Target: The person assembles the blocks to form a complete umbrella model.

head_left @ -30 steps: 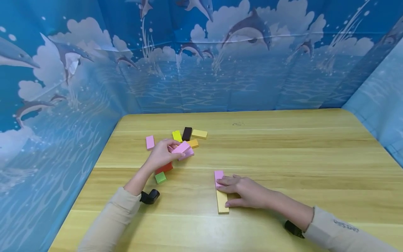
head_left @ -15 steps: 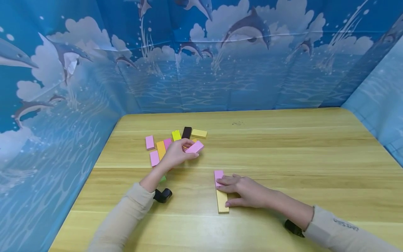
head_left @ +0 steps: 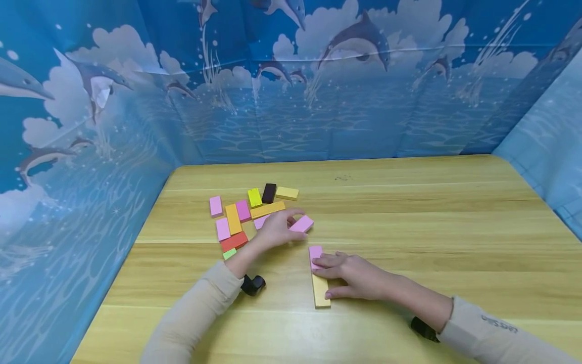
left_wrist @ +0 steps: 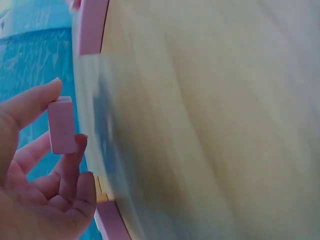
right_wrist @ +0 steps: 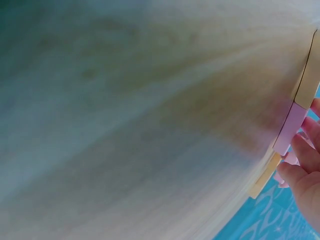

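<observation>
A pink block [head_left: 302,224] is pinched between the thumb and fingers of the left hand [head_left: 277,230], raised off the counter [head_left: 432,212] and between the scattered blocks and the right hand [head_left: 349,276]. The right hand is relaxed, its fingers resting on the low pink block [head_left: 314,253] and its thumb touching the cream block [head_left: 321,294]; these two lie end to end in a line. Left of them lie a red block [head_left: 234,241], a green block [head_left: 229,254] partly hidden by the left arm, and two orange blocks [head_left: 234,219]. Farther back are a yellow block [head_left: 255,197] and a black block [head_left: 269,193]. A dolphin-print curtain [head_left: 291,121] stands behind.
</observation>
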`<state>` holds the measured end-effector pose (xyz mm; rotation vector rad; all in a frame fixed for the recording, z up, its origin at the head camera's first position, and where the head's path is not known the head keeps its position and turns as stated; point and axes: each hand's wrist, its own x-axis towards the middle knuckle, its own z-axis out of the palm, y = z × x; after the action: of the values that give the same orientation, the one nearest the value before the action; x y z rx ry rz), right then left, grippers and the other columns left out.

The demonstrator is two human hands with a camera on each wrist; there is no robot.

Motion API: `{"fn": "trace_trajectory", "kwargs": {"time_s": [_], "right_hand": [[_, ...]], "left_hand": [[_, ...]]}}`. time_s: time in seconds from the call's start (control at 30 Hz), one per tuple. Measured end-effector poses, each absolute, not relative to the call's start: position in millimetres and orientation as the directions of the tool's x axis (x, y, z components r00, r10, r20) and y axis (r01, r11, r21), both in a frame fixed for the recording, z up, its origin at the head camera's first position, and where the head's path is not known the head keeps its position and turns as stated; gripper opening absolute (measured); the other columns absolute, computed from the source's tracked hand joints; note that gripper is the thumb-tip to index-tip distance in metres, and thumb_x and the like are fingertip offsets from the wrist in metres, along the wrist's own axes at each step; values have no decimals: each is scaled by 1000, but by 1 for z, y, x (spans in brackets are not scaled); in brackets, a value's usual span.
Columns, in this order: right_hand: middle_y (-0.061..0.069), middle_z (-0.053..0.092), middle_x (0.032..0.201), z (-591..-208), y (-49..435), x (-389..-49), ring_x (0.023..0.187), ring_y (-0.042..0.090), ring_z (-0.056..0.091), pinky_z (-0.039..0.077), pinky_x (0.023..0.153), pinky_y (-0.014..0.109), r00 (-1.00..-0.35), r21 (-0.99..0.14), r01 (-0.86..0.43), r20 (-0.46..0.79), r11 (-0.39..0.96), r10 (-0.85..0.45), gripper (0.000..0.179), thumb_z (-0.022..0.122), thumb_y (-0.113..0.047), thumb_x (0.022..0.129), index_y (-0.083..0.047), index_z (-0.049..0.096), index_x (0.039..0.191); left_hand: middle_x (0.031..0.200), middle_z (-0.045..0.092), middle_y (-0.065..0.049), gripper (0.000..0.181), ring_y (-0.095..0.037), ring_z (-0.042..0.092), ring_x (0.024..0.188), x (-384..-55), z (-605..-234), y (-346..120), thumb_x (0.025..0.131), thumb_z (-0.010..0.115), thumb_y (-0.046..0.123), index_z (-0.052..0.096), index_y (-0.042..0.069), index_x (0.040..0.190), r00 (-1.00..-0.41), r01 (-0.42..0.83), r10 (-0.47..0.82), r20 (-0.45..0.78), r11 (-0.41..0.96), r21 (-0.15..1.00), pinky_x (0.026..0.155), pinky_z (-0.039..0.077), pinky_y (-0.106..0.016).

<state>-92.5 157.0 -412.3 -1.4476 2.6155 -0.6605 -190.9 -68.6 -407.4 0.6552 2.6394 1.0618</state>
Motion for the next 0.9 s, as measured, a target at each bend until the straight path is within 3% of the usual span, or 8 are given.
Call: {"fn": "trace_trajectory", "kwargs": {"time_s": [0.27, 0.63, 0.9], "right_hand": [[16, 49, 133, -413, 156, -92, 125, 27, 45, 37, 96, 54, -550, -406, -790, 140, 459, -823, 51, 66, -35, 85, -3, 60, 123], [17, 52, 131, -412, 156, -91, 123, 28, 48, 40, 94, 52, -535, -380, -808, 157, 450, -830, 51, 64, -36, 87, -2, 59, 125], [15, 52, 132, -411, 156, -90, 123, 28, 47, 41, 95, 46, -545, -381, -802, 148, 461, -826, 51, 64, -36, 86, -3, 58, 126]], "left_hand": [[94, 65, -2, 59, -10, 56, 79, -187, -417, -53, 74, 79, 27, 59, 12, 126, -874, 357, 485, -18, 668, 653, 68, 44, -24], [75, 57, 3, 59, -11, 49, 66, -184, -418, -42, 70, 81, 30, 60, 11, 121, -881, 414, 471, 45, 719, 559, 59, 39, -23], [86, 62, -1, 60, -12, 51, 72, -182, -416, -35, 67, 84, 32, 58, 9, 115, -880, 444, 468, 79, 753, 486, 63, 41, -23]]}}
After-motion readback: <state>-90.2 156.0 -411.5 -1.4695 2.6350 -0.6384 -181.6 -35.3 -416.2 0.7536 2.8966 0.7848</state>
